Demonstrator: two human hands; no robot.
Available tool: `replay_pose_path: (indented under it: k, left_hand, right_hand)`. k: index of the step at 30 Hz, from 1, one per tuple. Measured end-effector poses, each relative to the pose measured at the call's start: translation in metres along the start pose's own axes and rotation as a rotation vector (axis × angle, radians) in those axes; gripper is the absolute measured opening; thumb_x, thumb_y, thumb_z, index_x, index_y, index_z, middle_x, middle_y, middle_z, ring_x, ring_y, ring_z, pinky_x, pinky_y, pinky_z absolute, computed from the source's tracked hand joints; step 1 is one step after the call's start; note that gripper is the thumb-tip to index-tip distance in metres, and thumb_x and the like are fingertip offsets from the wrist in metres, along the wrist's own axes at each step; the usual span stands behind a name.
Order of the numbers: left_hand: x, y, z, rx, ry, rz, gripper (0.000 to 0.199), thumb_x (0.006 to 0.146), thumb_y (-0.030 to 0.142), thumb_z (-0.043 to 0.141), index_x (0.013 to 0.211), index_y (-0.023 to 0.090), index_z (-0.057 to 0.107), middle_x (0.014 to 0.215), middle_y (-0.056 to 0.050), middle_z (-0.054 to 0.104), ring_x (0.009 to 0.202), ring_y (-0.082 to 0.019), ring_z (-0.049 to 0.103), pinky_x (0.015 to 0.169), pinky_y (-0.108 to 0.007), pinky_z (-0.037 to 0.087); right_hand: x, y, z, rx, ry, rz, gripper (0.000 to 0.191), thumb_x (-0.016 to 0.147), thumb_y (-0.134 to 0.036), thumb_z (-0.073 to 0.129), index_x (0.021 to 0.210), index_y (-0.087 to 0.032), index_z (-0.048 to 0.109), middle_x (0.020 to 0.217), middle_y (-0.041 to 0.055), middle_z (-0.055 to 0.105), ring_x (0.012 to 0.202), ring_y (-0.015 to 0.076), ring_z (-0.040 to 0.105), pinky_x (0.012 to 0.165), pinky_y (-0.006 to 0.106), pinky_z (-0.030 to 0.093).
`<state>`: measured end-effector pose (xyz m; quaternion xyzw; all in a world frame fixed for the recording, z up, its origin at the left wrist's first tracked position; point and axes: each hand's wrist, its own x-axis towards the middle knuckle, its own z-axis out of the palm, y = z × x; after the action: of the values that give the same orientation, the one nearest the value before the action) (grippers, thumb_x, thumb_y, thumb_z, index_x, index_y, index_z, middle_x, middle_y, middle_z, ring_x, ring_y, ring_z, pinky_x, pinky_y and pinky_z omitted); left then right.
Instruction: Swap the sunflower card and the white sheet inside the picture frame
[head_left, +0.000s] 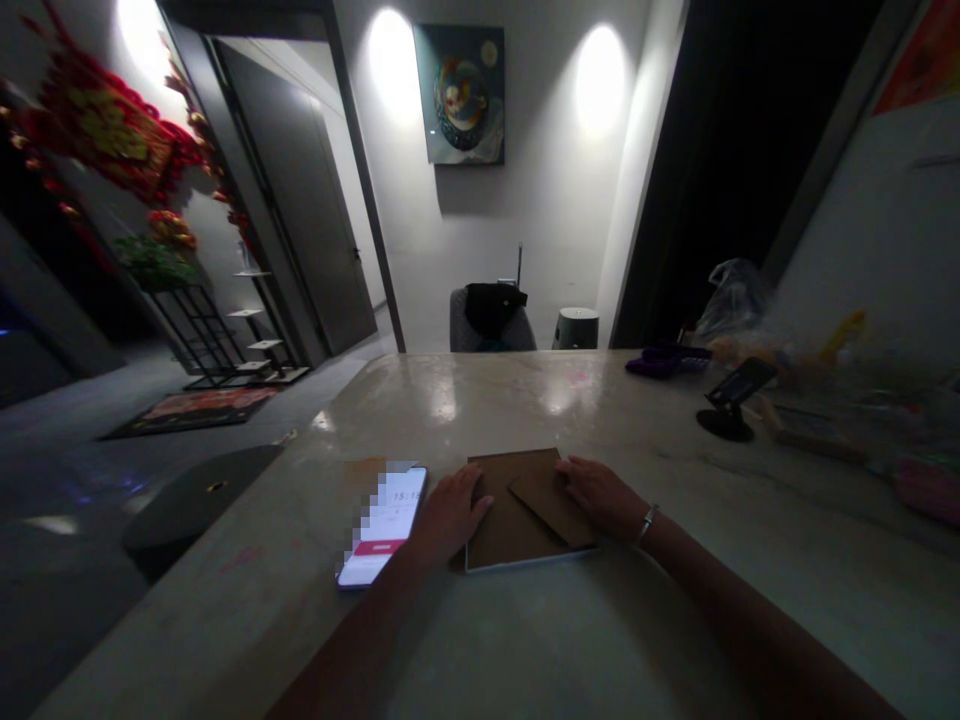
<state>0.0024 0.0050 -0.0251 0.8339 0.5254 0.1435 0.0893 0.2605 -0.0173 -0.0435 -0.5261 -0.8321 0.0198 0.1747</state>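
Flat, the squarish brown packet (495, 540) lies flap (550, 502) leftward — left hand (448, 514), right hand (601, 494) touching, grip unclear.

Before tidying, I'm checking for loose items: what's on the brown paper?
On the brown paper lie a slant-edged flap, part of the left hand and part of the right hand. Anything beneath is covered.

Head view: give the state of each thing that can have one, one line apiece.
Phone: screen lit, lying flat
Brown card: lying flat
Left hand: resting on the card
Right hand: at the card's right edge
Door: open
Black stand: upright, top tilted
Purple cloth: bunched up
Chair: dark item over its back
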Motion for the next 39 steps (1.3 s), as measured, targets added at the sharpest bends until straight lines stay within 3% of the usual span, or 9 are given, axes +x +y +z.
replay_pose_path:
  k: [6, 13, 16, 19, 22, 26, 34, 39]
  left_hand:
    - [0.001, 0.003, 0.002, 0.022, 0.009, -0.015, 0.051, 0.082, 0.040, 0.036, 0.126, 0.015, 0.036, 0.128, -0.011, 0.044, 0.115, -0.025, 0.042, 0.096, -0.039, 0.032]
    - [-0.002, 0.003, 0.007, -0.006, 0.029, -0.024, 0.049, 0.082, 0.040, 0.036, 0.125, 0.016, 0.037, 0.130, -0.010, 0.043, 0.118, -0.023, 0.040, 0.098, -0.038, 0.029]
    - [-0.005, 0.004, 0.005, -0.030, 0.007, -0.039, 0.058, 0.077, 0.044, 0.043, 0.127, 0.018, 0.033, 0.139, -0.011, 0.028, 0.124, -0.024, 0.030, 0.099, -0.038, 0.027]
    - [-0.011, 0.007, -0.004, -0.059, -0.052, -0.072, 0.086, 0.061, 0.051, 0.060, 0.132, 0.020, 0.024, 0.144, -0.013, 0.005, 0.128, -0.030, 0.019, 0.098, -0.042, 0.026]
    - [-0.018, 0.008, -0.014, -0.086, -0.119, -0.068, 0.101, 0.051, 0.053, 0.066, 0.134, 0.023, 0.017, 0.144, -0.013, -0.003, 0.129, -0.034, 0.012, 0.098, -0.046, 0.023]
    - [-0.023, 0.007, -0.020, -0.103, -0.201, -0.056, 0.109, 0.047, 0.054, 0.068, 0.136, 0.022, 0.013, 0.144, -0.015, -0.005, 0.129, -0.035, 0.009, 0.098, -0.046, 0.022]
    - [-0.024, 0.010, -0.020, -0.093, -0.254, -0.038, 0.107, 0.051, 0.056, 0.064, 0.136, 0.016, 0.013, 0.143, -0.016, 0.003, 0.130, -0.030, 0.007, 0.102, -0.043, 0.015]
    - [-0.022, 0.008, -0.016, -0.157, -0.152, -0.054, 0.090, 0.058, 0.051, 0.061, 0.133, 0.018, 0.025, 0.142, -0.013, 0.019, 0.129, -0.028, 0.019, 0.101, -0.042, 0.019]
  right_hand:
    - [0.004, 0.004, 0.004, -0.005, 0.008, 0.015, 0.036, 0.084, -0.021, 0.037, 0.118, -0.014, 0.046, 0.118, 0.0112, 0.055, 0.115, 0.0226, 0.045, 0.096, 0.040, 0.036]
    - [-0.001, 0.010, 0.004, 0.170, 0.010, 0.071, 0.042, 0.084, -0.033, 0.037, 0.122, -0.015, 0.042, 0.121, 0.0118, 0.052, 0.112, 0.0210, 0.047, 0.097, 0.039, 0.035]
    - [-0.008, 0.009, 0.001, 0.225, -0.031, 0.113, 0.052, 0.081, -0.041, 0.042, 0.126, -0.015, 0.039, 0.126, 0.0129, 0.047, 0.117, 0.0229, 0.042, 0.099, 0.040, 0.031]
    - [-0.013, 0.007, -0.003, 0.271, -0.122, 0.136, 0.068, 0.075, -0.049, 0.048, 0.131, -0.015, 0.031, 0.133, 0.0139, 0.038, 0.124, 0.0260, 0.030, 0.102, 0.044, 0.024]
    - [-0.016, 0.004, -0.010, 0.299, -0.235, 0.135, 0.086, 0.065, -0.052, 0.058, 0.134, -0.015, 0.022, 0.139, 0.0153, 0.027, 0.128, 0.0290, 0.021, 0.103, 0.047, 0.018]
    - [-0.015, -0.002, -0.018, 0.293, -0.313, 0.124, 0.093, 0.061, -0.052, 0.062, 0.135, -0.015, 0.019, 0.142, 0.0154, 0.019, 0.129, 0.0301, 0.016, 0.104, 0.048, 0.016]
    - [-0.017, -0.003, -0.017, 0.292, -0.288, 0.140, 0.089, 0.060, -0.047, 0.064, 0.133, -0.015, 0.025, 0.140, 0.0156, 0.023, 0.128, 0.0312, 0.019, 0.102, 0.050, 0.017]
    - [-0.019, -0.005, -0.017, 0.334, -0.243, 0.102, 0.078, 0.066, -0.047, 0.060, 0.131, -0.020, 0.030, 0.140, 0.0131, 0.025, 0.127, 0.0294, 0.023, 0.102, 0.050, 0.017]
